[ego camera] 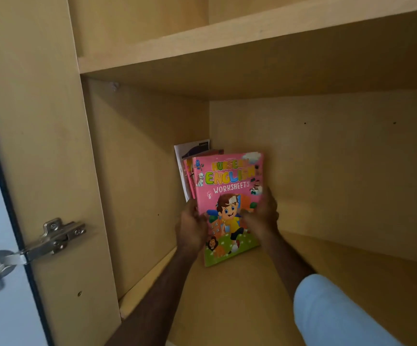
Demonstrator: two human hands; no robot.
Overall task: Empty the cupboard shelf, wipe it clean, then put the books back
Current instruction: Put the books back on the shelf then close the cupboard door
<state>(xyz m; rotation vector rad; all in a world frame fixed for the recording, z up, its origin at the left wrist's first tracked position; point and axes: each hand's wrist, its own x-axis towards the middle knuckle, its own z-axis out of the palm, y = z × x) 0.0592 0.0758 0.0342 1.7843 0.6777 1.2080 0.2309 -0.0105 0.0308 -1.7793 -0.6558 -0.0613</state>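
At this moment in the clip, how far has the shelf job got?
Cannot tell whether wiping is done: the shelf is bare apart from a few books, with no cloth in view. In hand: the left hand and right hand grip a pink worksheet book upright among the other books in the back corner. Left: either removing these books or bringing the rest back.

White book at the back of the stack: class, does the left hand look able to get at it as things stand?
Probably not directly. The left hand grips the stack's left edge, and the pink worksheets book and another book cover the white book, leaving only its top corner showing.
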